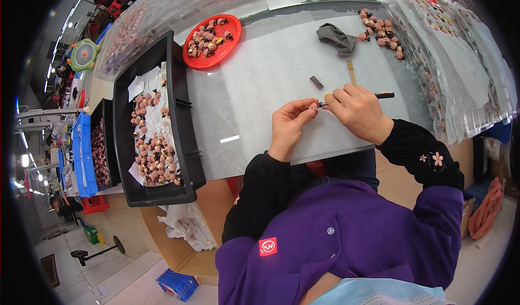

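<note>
Over the near part of the table, my left hand [288, 125] pinches a small pink figurine [313, 106] with a bumpy surface between thumb and fingertips. My right hand [359, 111] is closed around a slim black pen [385, 95], its tip end reaching the figurine's right side. Whether the tip touches it is too small to tell. Just beyond my hands lies a small dark grey block [316, 82]. A thin yellow-brown stick [351, 72] lies past my right hand, by a crumpled grey cloth [339, 39].
A red plate [234, 40] with several pink figurines stands at the far left of the table. Left of it, a black crate [179, 96] holds many more on white paper. Loose figurines [384, 32] lie at the far right, beside stacked clear trays [460, 72].
</note>
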Available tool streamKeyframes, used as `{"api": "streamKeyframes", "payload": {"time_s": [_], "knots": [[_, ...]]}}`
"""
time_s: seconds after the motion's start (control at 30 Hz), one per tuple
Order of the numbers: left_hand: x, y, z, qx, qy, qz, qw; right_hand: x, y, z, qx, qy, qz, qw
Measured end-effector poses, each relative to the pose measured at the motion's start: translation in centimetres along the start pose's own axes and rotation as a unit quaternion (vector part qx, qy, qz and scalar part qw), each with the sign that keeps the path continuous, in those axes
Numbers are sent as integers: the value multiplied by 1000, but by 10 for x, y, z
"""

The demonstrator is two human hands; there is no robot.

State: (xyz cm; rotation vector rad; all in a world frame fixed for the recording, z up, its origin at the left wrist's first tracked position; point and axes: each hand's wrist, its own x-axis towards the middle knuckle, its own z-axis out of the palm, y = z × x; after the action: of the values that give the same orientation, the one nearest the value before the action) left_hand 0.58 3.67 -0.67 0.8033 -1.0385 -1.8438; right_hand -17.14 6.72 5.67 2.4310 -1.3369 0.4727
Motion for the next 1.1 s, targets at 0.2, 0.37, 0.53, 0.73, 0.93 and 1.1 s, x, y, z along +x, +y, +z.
{"api": "streamKeyframes", "payload": {"time_s": [0.2,0.37,0.53,0.73,0.93,1.1], "knots": [[0,0,0,-4,-5,-3,1000,2,2,0,9,-2,-9,1000],[0,-2,-1,-5,-7,-2,1000,4,4,-2,22,-19,-31,999],[0,0,0,-3,1,-2,1000,1,4,0,18,-18,-33,999],[0,0,1,-8,-1,-1,1000,-2,1,1,11,-7,-6,1000],[0,0,0,-7,-2,0,1000,1,0,-1,9,-16,1,1000],[-1,0,0,-3,-2,-2,1000,2,1,0,12,-17,-4,1000]]}}
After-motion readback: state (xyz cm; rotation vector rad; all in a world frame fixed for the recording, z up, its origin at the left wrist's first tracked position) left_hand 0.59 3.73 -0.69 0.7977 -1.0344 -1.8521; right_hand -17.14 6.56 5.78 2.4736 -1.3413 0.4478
